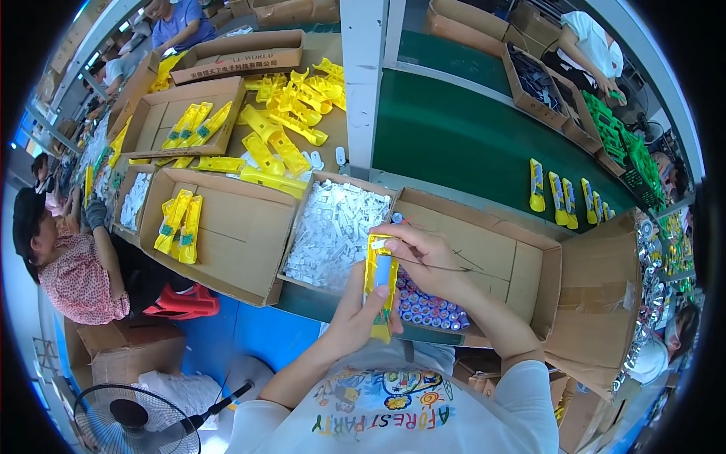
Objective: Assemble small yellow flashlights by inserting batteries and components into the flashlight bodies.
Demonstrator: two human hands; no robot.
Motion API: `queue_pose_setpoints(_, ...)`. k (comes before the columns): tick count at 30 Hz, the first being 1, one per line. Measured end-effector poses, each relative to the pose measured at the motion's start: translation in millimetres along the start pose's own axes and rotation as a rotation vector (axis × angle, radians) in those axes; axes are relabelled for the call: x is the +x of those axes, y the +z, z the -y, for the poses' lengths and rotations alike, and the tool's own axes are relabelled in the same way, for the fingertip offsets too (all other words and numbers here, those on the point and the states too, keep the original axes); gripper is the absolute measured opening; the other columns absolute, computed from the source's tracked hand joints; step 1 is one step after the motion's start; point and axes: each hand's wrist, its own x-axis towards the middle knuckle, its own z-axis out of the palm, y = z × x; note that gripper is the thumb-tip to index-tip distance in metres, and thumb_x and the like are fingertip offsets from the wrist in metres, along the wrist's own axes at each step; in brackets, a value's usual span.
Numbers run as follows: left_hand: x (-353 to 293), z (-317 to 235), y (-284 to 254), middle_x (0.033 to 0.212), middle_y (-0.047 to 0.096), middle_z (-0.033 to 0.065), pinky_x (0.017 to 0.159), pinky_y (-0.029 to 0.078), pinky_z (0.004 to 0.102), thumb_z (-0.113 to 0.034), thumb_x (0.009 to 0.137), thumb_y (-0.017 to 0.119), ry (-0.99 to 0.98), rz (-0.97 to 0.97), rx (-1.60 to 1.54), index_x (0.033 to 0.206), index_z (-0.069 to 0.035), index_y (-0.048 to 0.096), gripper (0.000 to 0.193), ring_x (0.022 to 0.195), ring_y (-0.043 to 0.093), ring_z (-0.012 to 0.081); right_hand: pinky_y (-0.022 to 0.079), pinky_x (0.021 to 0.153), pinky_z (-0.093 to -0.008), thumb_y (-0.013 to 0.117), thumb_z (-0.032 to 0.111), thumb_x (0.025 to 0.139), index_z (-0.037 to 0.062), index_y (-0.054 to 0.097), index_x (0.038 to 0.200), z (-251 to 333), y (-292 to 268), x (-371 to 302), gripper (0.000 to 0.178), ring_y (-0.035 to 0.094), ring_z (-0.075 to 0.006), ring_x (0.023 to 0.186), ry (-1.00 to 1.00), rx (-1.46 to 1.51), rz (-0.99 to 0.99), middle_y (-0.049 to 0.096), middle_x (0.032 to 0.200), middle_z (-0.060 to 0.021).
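My left hand is closed round a long yellow plastic shell, held upright in front of my chest. Inside the shell lies a light blue cylindrical battery, and a bit of green circuit board shows near the lower end. My right hand pinches a small white plastic piece at the shell's top end. Thin dark wires stick out beside the right fingers. Under my hands are a carton of small white pieces and many upright batteries with purple-pink ends.
At left, a shallow carton holds several yellow shells. Loose yellow shells pile up beyond it. A metal post stands ahead, with a green conveyor carrying shells at right. A fan stands lower left. Co-workers sit around.
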Motion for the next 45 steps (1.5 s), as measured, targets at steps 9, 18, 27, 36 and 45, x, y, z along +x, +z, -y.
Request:
queue_pose_setpoints(9,-10,-2,-12,0.104,0.057,0.0122,0.073,0.053,0.0308,-0.026,0.102,0.042,0.162,-0.020,0.133,0.130,-0.003,0.032,0.038,0.093,0.063,0.0211,0.050,0.079,-0.0282,0.052,0.008,0.094,0.0051,0.061,0.109,-8,-7,1,0.017,0.061,-0.0130,0.089,-0.015,0.172,-0.143,0.064,0.096,-0.0040)
queue_pose_setpoints(18,-51,-95,-308,0.086,0.064,0.0106,0.072,0.050,0.0289,0.000,0.090,0.053,0.863,-1.650,0.923,0.097,0.001,0.060,0.010,0.079,0.062,0.0163,0.048,0.090,-0.0410,0.054,0.017,0.092,0.0122,0.064,0.115,-345,-476,-3,0.027,0.062,-0.0335,0.106,0.233,-0.940,-0.414,0.065,0.114,-0.0154)
queue_pose_setpoints(27,-36,-101,-324,0.092,0.066,0.0201,0.075,0.051,0.0460,-0.028,0.075,0.072,-0.255,-1.062,1.835,0.102,-0.002,0.058,0.040,0.085,0.064,0.0369,0.045,0.093,-0.0337,0.057,0.000,0.087,0.0075,0.061,0.114,-118,-214,27,0.028,0.058,-0.0280,0.110,-0.069,-0.904,-0.489,0.061,0.115,-0.0114)
queue_pose_setpoints(36,7,-17,-55,0.110,0.058,0.0100,0.077,0.053,0.0366,-0.003,0.087,0.060,-0.018,-0.324,-0.361,0.128,-0.009,0.043,0.045,0.095,0.062,0.0215,0.049,0.085,-0.0333,0.061,0.011,0.088,0.0059,0.060,0.121,18,11,-12,0.034,0.060,-0.0258,0.098,-0.606,-0.794,-0.040,0.062,0.115,-0.0108)
queue_pose_setpoints(45,4,15,0,0.126,0.050,0.0106,0.099,0.043,0.0367,-0.007,0.091,0.043,0.195,-0.204,0.003,0.141,-0.011,0.028,0.052,0.115,0.053,0.0233,0.043,0.051,-0.0210,0.063,0.009,0.089,0.0033,0.063,0.088,27,21,-26,0.006,0.059,-0.0051,0.068,0.346,0.296,0.043,0.063,0.077,-0.0006)
